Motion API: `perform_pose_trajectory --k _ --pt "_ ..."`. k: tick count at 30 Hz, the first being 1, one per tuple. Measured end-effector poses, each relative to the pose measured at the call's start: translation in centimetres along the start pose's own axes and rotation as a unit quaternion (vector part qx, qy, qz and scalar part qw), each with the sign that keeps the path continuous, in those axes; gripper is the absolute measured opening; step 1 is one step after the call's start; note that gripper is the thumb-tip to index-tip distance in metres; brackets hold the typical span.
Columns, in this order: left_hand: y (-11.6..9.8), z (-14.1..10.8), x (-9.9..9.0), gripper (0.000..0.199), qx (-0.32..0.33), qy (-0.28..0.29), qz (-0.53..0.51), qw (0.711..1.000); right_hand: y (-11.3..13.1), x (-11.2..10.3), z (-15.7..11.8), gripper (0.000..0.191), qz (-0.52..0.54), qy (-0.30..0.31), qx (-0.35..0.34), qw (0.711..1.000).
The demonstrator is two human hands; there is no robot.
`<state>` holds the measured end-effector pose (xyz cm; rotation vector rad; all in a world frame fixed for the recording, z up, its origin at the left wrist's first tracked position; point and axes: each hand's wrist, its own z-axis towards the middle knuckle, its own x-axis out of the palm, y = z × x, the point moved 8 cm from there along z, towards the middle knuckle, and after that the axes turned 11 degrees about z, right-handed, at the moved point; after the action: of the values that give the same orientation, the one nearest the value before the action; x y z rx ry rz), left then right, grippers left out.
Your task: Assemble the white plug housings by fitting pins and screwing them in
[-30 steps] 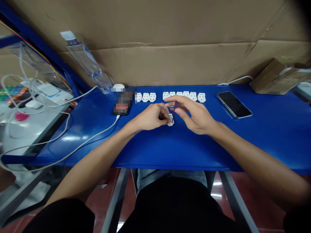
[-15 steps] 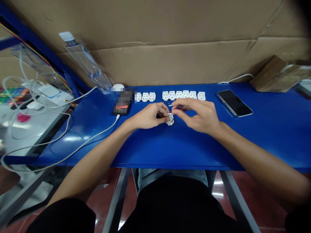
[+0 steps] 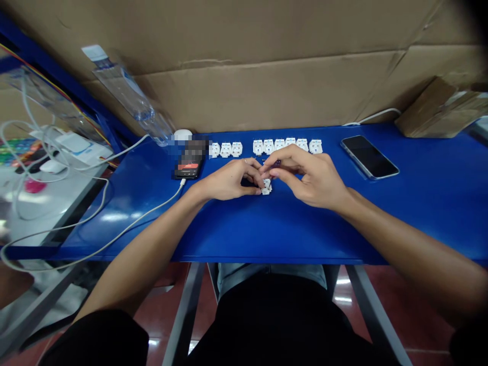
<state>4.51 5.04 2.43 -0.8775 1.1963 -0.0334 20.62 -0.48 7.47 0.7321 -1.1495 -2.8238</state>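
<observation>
A small white plastic part (image 3: 266,187) rests on the blue table in front of me. The thumb and fingers of my left hand (image 3: 236,180) close on its left side. My right hand (image 3: 310,175) arches over from the right, its index fingertip close to the left fingers at the part's top edge and its thumb a little apart. Whether those right fingers hold anything small is hidden. Behind my hands stands a row of similar white plastic parts (image 3: 280,146); another few white parts (image 3: 226,149) sit to the left.
A charging phone (image 3: 189,160) with a white cable lies left, a second phone (image 3: 369,156) right. A clear bottle (image 3: 131,99) leans at the back left. A cardboard box (image 3: 438,109) sits back right. Tangled white cables (image 3: 53,147) and a power strip are far left.
My right fingertips have shifted left, over the top of the white part, and the right thumb and index finger are farther apart. The left hand keeps its hold. The view has tilted slightly.
</observation>
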Motion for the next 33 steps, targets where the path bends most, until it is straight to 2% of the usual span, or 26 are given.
perform_pose_trajectory --k 5,7,11,14,17,20,22,27,33 --pt "-0.1 0.1 0.2 0.005 0.011 -0.009 0.005 1.0 -0.2 0.3 -0.2 0.024 0.015 -0.014 -0.023 1.0" --pt "-0.3 -0.1 -0.1 0.012 0.014 -0.017 0.0 1.0 -0.8 0.2 -0.3 0.029 0.045 -0.022 -0.022 0.998" --pt "0.1 -0.8 -2.2 0.037 -0.013 -0.045 0.052 0.998 -2.3 -1.1 -0.5 0.035 0.096 -0.095 0.003 0.991" --pt "1.1 -1.4 -4.1 0.031 -0.04 -0.06 0.15 0.986 -2.8 -2.0 -0.5 0.036 0.092 -0.138 0.007 0.986" --pt "2.6 -1.6 -4.7 0.028 -0.064 -0.063 0.205 0.975 -3.1 -2.3 -0.3 0.033 0.104 -0.143 -0.003 0.984" --pt "3.7 -1.5 -4.5 0.026 -0.073 -0.09 0.241 0.964 -3.3 -2.0 -0.2 0.035 0.118 -0.129 -0.009 0.985" --pt "3.9 -1.2 -4.0 0.024 -0.056 -0.099 0.264 0.958 -3.4 -1.8 -0.3 0.036 0.12 -0.12 -0.011 0.985" --pt "3.6 -0.6 -2.7 0.023 -0.009 -0.076 0.303 0.95 -3.7 -2.1 -0.4 0.033 0.11 -0.136 -0.014 0.985" --pt "2.9 -0.4 -1.9 0.022 0.002 -0.061 0.354 0.933 -4.1 -2.4 -0.3 0.033 0.115 -0.155 -0.013 0.981"
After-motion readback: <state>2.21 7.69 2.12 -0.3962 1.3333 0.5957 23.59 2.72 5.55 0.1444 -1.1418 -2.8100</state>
